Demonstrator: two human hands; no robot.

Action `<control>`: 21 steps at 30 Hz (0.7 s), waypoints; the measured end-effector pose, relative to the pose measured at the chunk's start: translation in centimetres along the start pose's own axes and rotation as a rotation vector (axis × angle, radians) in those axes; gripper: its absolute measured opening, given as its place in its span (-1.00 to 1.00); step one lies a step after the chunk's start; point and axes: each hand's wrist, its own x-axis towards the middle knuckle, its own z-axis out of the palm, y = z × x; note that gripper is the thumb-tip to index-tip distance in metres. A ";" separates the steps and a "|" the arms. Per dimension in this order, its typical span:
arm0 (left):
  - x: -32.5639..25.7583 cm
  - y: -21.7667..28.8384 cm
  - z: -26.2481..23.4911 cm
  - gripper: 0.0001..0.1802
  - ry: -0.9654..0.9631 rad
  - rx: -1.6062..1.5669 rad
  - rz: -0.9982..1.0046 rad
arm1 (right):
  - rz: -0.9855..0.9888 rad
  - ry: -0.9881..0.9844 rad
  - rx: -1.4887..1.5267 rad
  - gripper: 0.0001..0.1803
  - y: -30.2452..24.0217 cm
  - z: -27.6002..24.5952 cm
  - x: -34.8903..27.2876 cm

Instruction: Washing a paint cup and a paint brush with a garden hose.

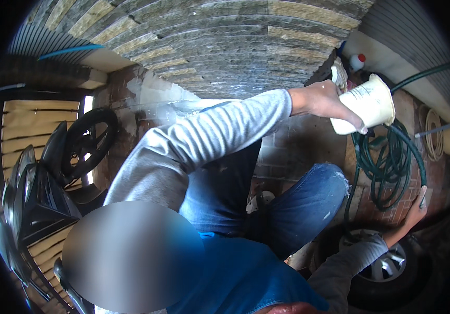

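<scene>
My left arm, in a grey sleeve, stretches across to the right. The left hand (325, 101) is closed round a cream-white plastic tub (369, 104), which is tilted on its side with its rim toward the right. A dark green hose (414, 150) runs down from behind the tub to my right hand (416, 209), at the lower right. The right hand's fingers are closed at the hose; their far side is hidden. More of that hose lies in loose coils (384, 175) on the brick floor below the tub.
A stone-clad wall (225, 57) rises ahead. A car wheel (387, 264) lies at the lower right, beneath my right forearm. A motorcycle (42, 193) stands at the left. A white bottle with a red cap (357, 62) and a beige hose coil (434, 136) are at the right.
</scene>
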 end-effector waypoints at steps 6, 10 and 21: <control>-4.7 -0.8 -2.4 -0.16 -0.100 0.189 -0.052 | 0.030 -0.138 -0.043 -0.51 -2.2 3.4 -0.2; -7.7 -2.1 -4.1 -0.33 -0.125 0.258 -0.057 | -0.109 -0.209 0.069 -0.54 -4.2 5.8 -0.5; -12.6 -9.4 -8.1 -0.27 -0.277 0.552 0.016 | -0.079 -0.260 0.208 -0.64 -6.7 10.9 -6.1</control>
